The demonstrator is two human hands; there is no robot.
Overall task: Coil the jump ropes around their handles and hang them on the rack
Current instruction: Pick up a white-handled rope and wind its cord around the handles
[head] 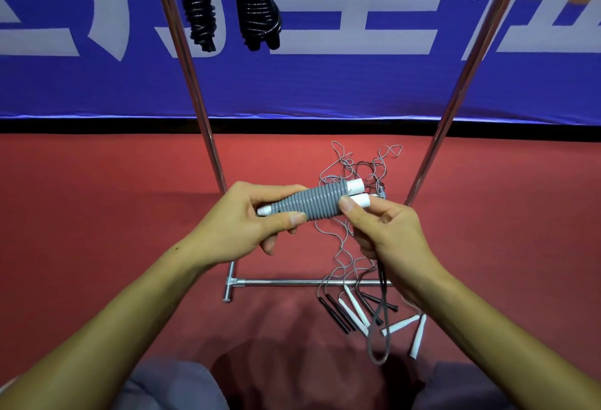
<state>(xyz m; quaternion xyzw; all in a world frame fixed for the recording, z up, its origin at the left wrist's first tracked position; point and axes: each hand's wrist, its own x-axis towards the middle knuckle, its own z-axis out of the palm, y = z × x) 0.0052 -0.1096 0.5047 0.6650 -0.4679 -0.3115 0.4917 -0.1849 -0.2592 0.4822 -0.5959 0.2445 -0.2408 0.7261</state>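
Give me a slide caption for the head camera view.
Both hands, left hand and right hand, grip white handles wrapped in grey coiled rope, below two black coiled ropes hanging from the metal rack.

both hands curled, gripping

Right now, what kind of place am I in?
Probably a sports hall or gym. The red floor looks like sports flooring, a large blue banner with big lettering lines the wall, and jump ropes lie by a metal rack where coiled black ropes hang.
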